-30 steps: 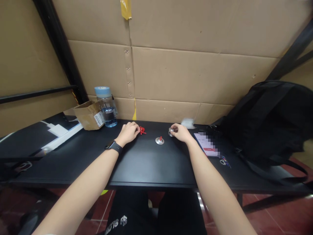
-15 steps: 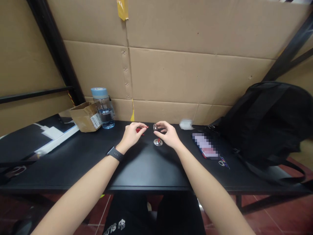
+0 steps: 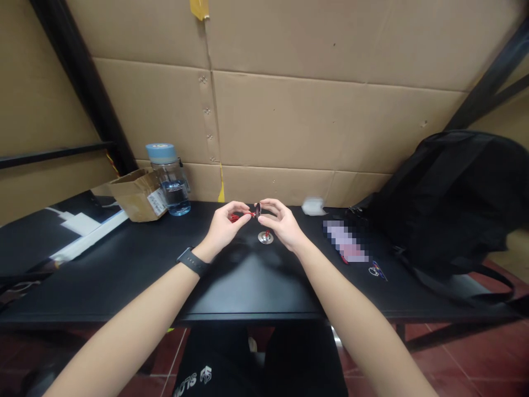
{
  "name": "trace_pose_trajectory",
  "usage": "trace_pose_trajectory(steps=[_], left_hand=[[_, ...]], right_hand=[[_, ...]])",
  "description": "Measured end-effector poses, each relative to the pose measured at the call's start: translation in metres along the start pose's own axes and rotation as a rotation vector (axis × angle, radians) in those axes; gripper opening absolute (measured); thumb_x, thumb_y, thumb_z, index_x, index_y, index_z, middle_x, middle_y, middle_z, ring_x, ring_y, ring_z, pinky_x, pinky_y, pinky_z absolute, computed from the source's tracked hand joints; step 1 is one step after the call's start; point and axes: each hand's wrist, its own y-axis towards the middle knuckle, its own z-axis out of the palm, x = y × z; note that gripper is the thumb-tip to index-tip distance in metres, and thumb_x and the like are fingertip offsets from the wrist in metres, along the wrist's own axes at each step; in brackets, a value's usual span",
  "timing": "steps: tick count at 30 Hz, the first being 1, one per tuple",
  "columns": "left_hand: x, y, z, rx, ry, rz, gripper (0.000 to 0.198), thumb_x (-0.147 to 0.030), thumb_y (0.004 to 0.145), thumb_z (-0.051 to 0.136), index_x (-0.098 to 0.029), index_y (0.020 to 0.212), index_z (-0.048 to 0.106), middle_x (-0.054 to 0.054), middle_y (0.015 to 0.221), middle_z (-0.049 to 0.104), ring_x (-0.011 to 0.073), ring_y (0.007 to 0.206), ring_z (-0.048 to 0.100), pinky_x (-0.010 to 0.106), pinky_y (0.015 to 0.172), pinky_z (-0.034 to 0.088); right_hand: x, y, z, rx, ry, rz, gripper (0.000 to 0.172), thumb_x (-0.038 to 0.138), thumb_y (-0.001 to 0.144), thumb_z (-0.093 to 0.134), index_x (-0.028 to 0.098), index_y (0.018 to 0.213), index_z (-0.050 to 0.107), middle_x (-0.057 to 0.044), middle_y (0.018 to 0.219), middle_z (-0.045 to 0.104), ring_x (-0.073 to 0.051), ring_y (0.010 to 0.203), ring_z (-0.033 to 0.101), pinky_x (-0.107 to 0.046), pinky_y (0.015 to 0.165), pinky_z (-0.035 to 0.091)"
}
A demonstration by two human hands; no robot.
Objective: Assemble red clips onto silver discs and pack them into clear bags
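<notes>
My left hand [image 3: 225, 223], with a dark watch [image 3: 193, 261] on its wrist, pinches the end of a red cord [image 3: 235, 217] between thumb and fingertips. Part of the cord bunches behind that hand. Opposite it, my right hand [image 3: 281, 221] grips a small metal cymbal [image 3: 258, 209] by its edge, tilted nearly upright. The cord's tip is at the cymbal's middle; whether it passes through a hole is too small to tell. Below, a second silver cymbal [image 3: 265, 238] with a domed centre hangs or rests near the tabletop, red cord rising from it towards my right hand.
On the black table [image 3: 256, 292] stand a blue-lidded water bottle [image 3: 176, 190] and an open cardboard box [image 3: 134, 198] at left, near a white power strip [image 3: 93, 240]. To the right lie a crumpled white wrapper [image 3: 314, 206], a phone [image 3: 345, 241], keys [image 3: 375, 270] and a black backpack [image 3: 442, 215].
My hands have come closer together. The cord's tip, earlier apart from the upper cymbal, is now at it, and that cymbal has turned to face my left hand more.
</notes>
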Motion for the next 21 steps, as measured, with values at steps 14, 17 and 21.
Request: trace_pose_trajectory(steps=[14, 17, 21], left_hand=[[-0.022, -0.008, -0.002, -0.100, 0.426, 0.283, 0.011, -0.035, 0.091, 0.071, -0.024, 0.094, 0.072, 0.001, 0.099, 0.078, 0.0205, 0.093, 0.072, 0.037, 0.091, 0.050], [-0.022, -0.008, -0.001, -0.092, 0.440, 0.301, 0.009, -0.033, 0.092, 0.070, -0.024, 0.092, 0.072, 0.001, 0.098, 0.078, 0.0200, 0.093, 0.071, 0.036, 0.092, 0.048], [-0.021, -0.007, -0.002, -0.090, 0.444, 0.327, 0.005, -0.029, 0.090, 0.071, -0.025, 0.088, 0.074, 0.000, 0.096, 0.078, 0.0205, 0.096, 0.070, 0.036, 0.092, 0.047]], right_hand=[[0.006, -0.003, 0.004, 0.069, 0.161, 0.094, 0.056, 0.033, 0.069, 0.088, 0.029, 0.119, 0.062, -0.005, 0.126, 0.068, -0.021, 0.107, 0.068, -0.036, 0.092, 0.060], [0.006, -0.003, 0.003, 0.081, 0.177, 0.099, 0.055, 0.030, 0.069, 0.089, 0.028, 0.118, 0.063, -0.004, 0.125, 0.068, -0.020, 0.107, 0.068, -0.034, 0.090, 0.060], [0.004, -0.002, 0.003, 0.062, 0.205, 0.105, 0.055, 0.027, 0.068, 0.090, 0.027, 0.116, 0.064, -0.005, 0.125, 0.069, -0.018, 0.105, 0.067, -0.030, 0.087, 0.059]])
